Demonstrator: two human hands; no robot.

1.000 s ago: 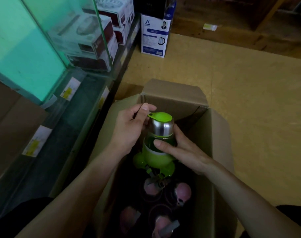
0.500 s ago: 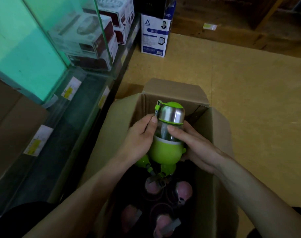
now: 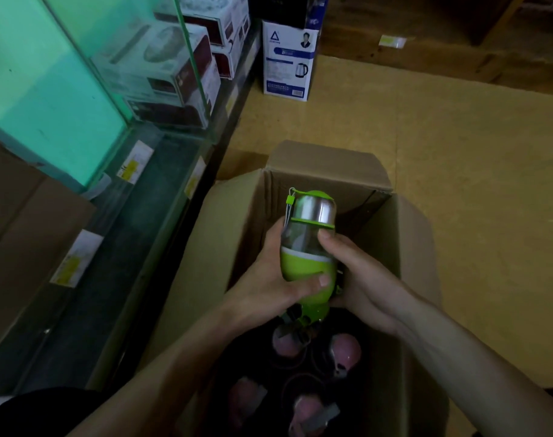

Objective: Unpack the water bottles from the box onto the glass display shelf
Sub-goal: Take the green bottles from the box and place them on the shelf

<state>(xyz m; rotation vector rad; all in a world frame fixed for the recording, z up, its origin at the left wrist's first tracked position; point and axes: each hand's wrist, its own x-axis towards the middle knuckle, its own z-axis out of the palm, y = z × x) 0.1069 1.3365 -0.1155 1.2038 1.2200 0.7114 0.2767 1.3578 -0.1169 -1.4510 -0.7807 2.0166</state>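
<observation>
Floor [image 3: 458,159] of dull yellow board fills the right side of my feed. It runs up to a darker wooden step [image 3: 426,58] at the far end, where a small yellow label [image 3: 392,41] lies. The light is dim throughout.

On the floor sits the box [image 3: 329,159], open with its flaps spread outward, just beside the shelf [image 3: 161,216] on the left. The shelf is low, dark glass, with white and yellow price tags [image 3: 132,162] along its front edges. A green-tinted glass pane [image 3: 54,99] rises above it, and beyond that pane I see stacked appliance cartons [image 3: 161,70]. Plain brown cartons [image 3: 23,222] fill the near left. A white and blue kettle carton [image 3: 289,61] stands on the floor at the shelf's far end.

Both hands have the bottle [image 3: 306,272]. It is lifted above the box's far half and tilted, with its steel cap pointing away from me. The left hand [image 3: 265,291] wraps the green lower body, its thumb lying across the front. The right hand [image 3: 363,279] curls round from the other side, its thumb on the clear middle band just under the cap. A thin strap [image 3: 288,212] hangs at the cap's left side.

Below, deep in the box's shadow, I make out four pink bottles [image 3: 344,353] upright in dark dividers. Whether there are more I cannot tell.
</observation>
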